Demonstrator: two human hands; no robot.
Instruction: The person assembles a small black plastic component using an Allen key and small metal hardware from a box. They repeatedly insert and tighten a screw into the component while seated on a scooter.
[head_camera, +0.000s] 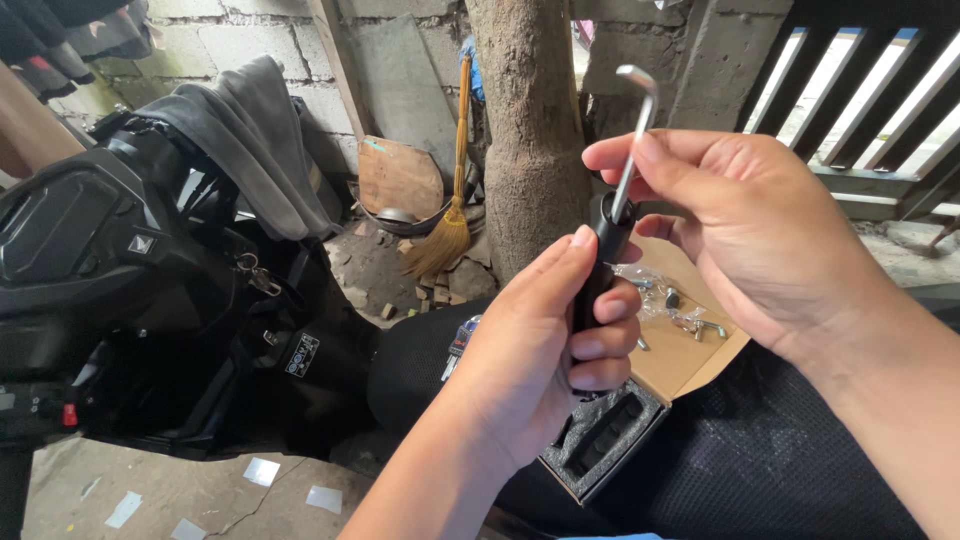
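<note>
My left hand (545, 345) is wrapped around a black cylindrical part (603, 250), held upright at mid-frame. My right hand (745, 225) pinches a silver L-shaped hex key (632, 130) between thumb and fingers, its long end going down into the top of the black part. Just below my hands, an open cardboard box (685, 365) lies on the black scooter seat (760, 460). It has a grey foam insert (605, 432) and a clear bag of small metal hardware (672, 305).
A black scooter body (110, 270) with a grey cloth (255, 140) draped over it fills the left. A tree trunk (530, 120), a straw broom (452, 220) and a block wall stand behind. Paper scraps lie on the concrete floor (180, 490).
</note>
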